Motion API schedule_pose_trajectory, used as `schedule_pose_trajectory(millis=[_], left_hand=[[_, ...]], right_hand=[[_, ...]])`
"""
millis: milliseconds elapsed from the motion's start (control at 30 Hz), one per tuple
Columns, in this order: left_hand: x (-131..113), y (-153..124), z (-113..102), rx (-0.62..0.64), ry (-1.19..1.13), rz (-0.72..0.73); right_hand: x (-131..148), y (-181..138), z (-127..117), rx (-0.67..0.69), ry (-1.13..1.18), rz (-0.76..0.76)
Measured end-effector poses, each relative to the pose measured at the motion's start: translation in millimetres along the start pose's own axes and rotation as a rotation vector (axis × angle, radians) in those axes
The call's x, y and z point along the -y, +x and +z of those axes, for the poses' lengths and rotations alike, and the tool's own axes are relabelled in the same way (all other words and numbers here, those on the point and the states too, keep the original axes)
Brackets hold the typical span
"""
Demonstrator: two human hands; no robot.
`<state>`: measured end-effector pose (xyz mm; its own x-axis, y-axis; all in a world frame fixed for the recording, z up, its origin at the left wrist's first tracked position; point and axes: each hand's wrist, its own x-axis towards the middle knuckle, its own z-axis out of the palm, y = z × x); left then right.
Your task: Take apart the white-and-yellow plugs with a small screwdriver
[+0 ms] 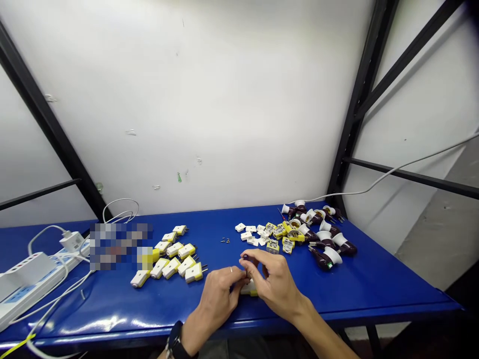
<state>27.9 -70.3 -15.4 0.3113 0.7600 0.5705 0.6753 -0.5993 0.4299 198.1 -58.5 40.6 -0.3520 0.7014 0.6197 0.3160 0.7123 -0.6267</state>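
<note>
Near the front of the blue table, a white-and-yellow plug (248,288) lies under my hands, partly hidden by the fingers. My left hand (220,290) is closed on the plug, its thumb and fingertips meeting at the top side. Above it my right hand (272,278) pinches a small screwdriver (245,257); only the dark handle end and a bit of thin shaft show, pointing down at the plug. A few tiny screws (225,241) lie on the table beyond my hands.
Several white-and-yellow plugs (172,268) lie to the left. At right are loose white covers (246,235), open yellow plug halves (288,245) and brown-and-white lamp sockets (325,258). White power strips (22,291) with cables line the left. Behind the blue table (359,294) stands a wall.
</note>
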Motion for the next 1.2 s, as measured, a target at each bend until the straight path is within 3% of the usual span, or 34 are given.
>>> schedule_pose_trajectory(millis=[133,300,600,867,933,1033,1133,1200], left_hand=[[0.6,-1.8,0.9,0.002,0.039,-0.002],[1.0,-2.4,1.4,0.009,0.010,0.009],[-1.8,-0.1,-4.0,0.052,-0.024,-0.041],[-3.4,-7.7,-20.3,0.146,0.103,0.005],[3.2,-10.3,-32.6,0.095,0.127,0.015],[26.6,-15.4,-62.2,-0.098,0.211,-0.067],[60.1,-23.8,-92.8,-0.194,0.318,-0.246],[80.0,-30.7,-105.8,-0.155,0.339,-0.415]], right_hand=[[-1.3,-2.1,4.1,-0.133,-0.040,-0.016],[-0.8,-0.9,0.8,-0.096,0.017,0.058],[-6.0,-3.7,5.4,-0.208,0.083,0.084],[-23.0,-3.4,-36.4,-0.455,0.182,0.226],[-34.1,-2.9,-49.9,-0.431,0.072,0.252],[-53.5,-5.9,-64.4,-0.318,-0.194,0.253],[-67.1,-11.3,-65.9,-0.145,-0.418,0.312],[-69.2,-13.1,-59.4,-0.031,-0.515,0.341]])
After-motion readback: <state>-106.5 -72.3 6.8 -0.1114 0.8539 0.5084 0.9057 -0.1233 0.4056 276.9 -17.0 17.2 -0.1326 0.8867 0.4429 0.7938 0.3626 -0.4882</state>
